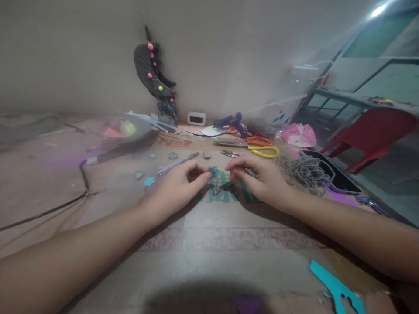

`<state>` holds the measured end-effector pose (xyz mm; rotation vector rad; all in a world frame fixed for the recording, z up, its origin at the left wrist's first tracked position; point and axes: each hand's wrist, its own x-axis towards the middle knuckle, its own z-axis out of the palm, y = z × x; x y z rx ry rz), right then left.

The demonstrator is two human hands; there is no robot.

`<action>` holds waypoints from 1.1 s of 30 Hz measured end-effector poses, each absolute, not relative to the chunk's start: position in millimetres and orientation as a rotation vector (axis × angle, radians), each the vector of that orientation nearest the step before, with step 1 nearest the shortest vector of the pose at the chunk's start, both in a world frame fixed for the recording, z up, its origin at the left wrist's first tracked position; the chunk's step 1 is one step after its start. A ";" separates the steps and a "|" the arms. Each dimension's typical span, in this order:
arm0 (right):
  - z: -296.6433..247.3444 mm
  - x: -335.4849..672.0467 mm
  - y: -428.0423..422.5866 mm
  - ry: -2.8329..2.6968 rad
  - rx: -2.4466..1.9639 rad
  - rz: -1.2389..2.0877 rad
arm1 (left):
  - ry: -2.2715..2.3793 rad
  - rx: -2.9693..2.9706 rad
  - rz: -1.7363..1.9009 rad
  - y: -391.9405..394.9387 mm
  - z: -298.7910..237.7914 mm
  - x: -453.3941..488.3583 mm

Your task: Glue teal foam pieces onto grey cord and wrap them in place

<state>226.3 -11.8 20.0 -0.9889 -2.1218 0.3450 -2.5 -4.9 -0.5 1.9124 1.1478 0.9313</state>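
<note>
My left hand (188, 179) pinches a small teal flower cutout (214, 170) between thumb and forefinger, just above the cardboard. From the flower a thin grey yarn strand (216, 188) seems to hang down and bend to the right. Close by on the right, my right hand (258, 174) has thumb and fingertips brought together; whatever lies between them is too small to make out. Left of my left hand lie another teal flower (149, 181), a teal triangle (139, 175) and a greyish flower (173, 155). A pen (178, 163) rests behind my left hand.
Scissors with orange and yellow handles (262, 147) lie behind my right hand. A blue glue gun (232, 121), white digital clock (197, 118), loose grey yarn (309, 172) and a dark phone-like tray (340, 174) surround the work area. A teal offcut (337, 285) lies at front right.
</note>
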 end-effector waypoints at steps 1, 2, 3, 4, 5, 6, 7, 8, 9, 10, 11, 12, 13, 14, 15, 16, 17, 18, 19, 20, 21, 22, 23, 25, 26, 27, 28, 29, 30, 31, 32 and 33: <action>19.8 225.6 -12.6 -2.113 -1.026 0.374 | 1.143 1.913 0.935 -5.1 -0.2 -2.3; 19.8 224.3 -13.7 -2.099 -1.069 0.414 | 1.144 1.919 0.940 -5.5 0.3 -2.1; 20.1 222.5 -14.9 -2.087 -1.116 0.463 | 1.146 1.930 0.945 -6.1 0.8 -1.9; 20.4 220.4 -16.0 -2.084 -1.160 0.515 | 1.148 1.943 0.951 -6.8 1.5 -1.6; 20.7 218.0 -17.1 -2.090 -1.200 0.566 | 1.148 1.959 0.958 -7.5 2.2 -1.3; 21.0 215.6 -18.2 -2.105 -1.234 0.615 | 1.149 1.975 0.965 -8.3 2.9 -1.1; 21.1 213.3 -19.2 -2.120 -1.261 0.666 | 1.151 1.989 0.971 -8.9 3.5 -0.8; 21.1 211.2 -20.1 -2.131 -1.279 0.722 | 1.153 2.002 0.975 -9.5 3.9 -0.6; 21.1 209.5 -21.0 -2.134 -1.287 0.779 | 1.157 2.013 0.976 -9.9 4.3 -0.4; 21.0 208.1 -21.9 -2.128 -1.287 0.835 | 1.163 2.020 0.974 -10.2 4.4 -0.3; 21.0 207.2 -22.6 -2.111 -1.284 0.884 | 1.166 2.024 0.969 -10.2 4.3 -0.3; 21.0 206.7 -23.1 -2.084 -1.279 0.923 | 1.168 2.026 0.962 -10.1 4.1 -0.3; 21.2 206.6 -23.5 -2.050 -1.270 0.950 | 1.171 2.026 0.951 -9.8 3.7 -0.5; 21.4 206.8 -23.7 -2.011 -1.259 0.964 | 1.173 2.026 0.939 -9.4 3.1 -0.6; 21.7 207.2 -23.8 -1.971 -1.245 0.967 | 1.178 2.023 0.929 -8.9 2.5 -0.8; 22.0 207.9 -23.7 -1.936 -1.230 0.965 | 1.183 2.017 0.921 -8.3 1.9 -0.9; 22.2 208.7 -23.7 -1.909 -1.214 0.957 | 1.191 2.007 0.916 -7.7 1.3 -1.0; 22.3 209.5 -23.6 -1.891 -1.199 0.946 | 1.197 1.996 0.915 -7.1 0.7 -1.0; 22.4 210.3 -23.7 -1.883 -1.184 0.932 | 1.202 1.985 0.915 -6.6 0.3 -1.0; 22.4 211.0 -23.8 -1.879 -1.170 0.919 | 1.204 1.976 0.915 -6.1 0.1 -0.9; 22.3 211.7 -24.0 -1.875 -1.152 0.909 | 1.204 1.969 0.913 -5.8 0.0 -0.8; 22.2 212.2 -24.3 -1.868 -1.128 0.904 | 1.201 1.964 0.912 -5.5 0.0 -0.7; 22.0 212.7 -24.5 -1.860 -1.097 0.906 | 1.195 1.962 0.913 -5.4 0.0 -0.7; 21.2 213.3 -24.6 -1.832 -1.036 0.941 | 1.179 1.958 0.915 -5.0 0.0 -0.7; 20.6 213.5 -24.3 -1.817 -1.017 0.965 | 1.173 1.956 0.915 -4.8 -0.1 -0.8; 19.8 213.5 -23.8 -1.809 -1.012 0.985 | 1.169 1.955 0.913 -4.5 -0.3 -1.0; 18.9 213.4 -23.1 -1.813 -1.028 0.991 | 1.167 1.955 0.909 -4.3 -0.5 -1.2; 18.0 213.1 -22.3 -1.831 -1.060 0.980 | 1.170 1.956 0.906 -4.1 -0.8 -1.4; 17.1 212.7 -21.4 -1.862 -1.104 0.949 | 1.176 1.958 0.904 -4.1 -0.9 -1.6; 16.5 212.2 -20.6 -1.902 -1.154 0.904 | 1.181 1.963 0.907 -4.4 -0.9 -1.6; 16.2 211.7 -19.8 -1.945 -1.203 0.861 | 1.183 1.971 0.914 -5.0 -0.6 -1.5; 16.1 211.0 -19.2 -1.990 -1.246 0.830 | 1.184 1.982 0.925 -5.9 -0.2 -1.4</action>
